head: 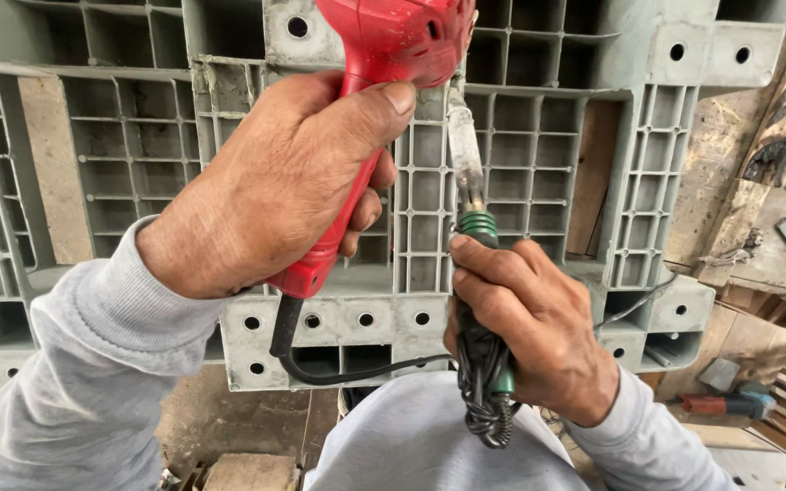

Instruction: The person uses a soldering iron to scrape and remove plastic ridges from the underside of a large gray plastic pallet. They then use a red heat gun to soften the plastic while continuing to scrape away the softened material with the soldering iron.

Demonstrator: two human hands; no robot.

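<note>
Overhead, a person in a grey sweatshirt is working on a grey plastic pallet point(520, 173), its ribbed grid underside filling the head camera's view. The left hand point(275, 186) is gripping the handle of a red power tool point(384, 55), fingers wrapped fully around it and thumb pressing across the top; a black cord point(320, 368) is trailing from the handle's base. The right hand point(534, 327) is clenching a green-handled tool point(479, 227), its pale metal shaft point(464, 145) rising toward the red tool's head, with a coil of dark wire bunched below the fist. Wooden scraps are lying at right.
</note>
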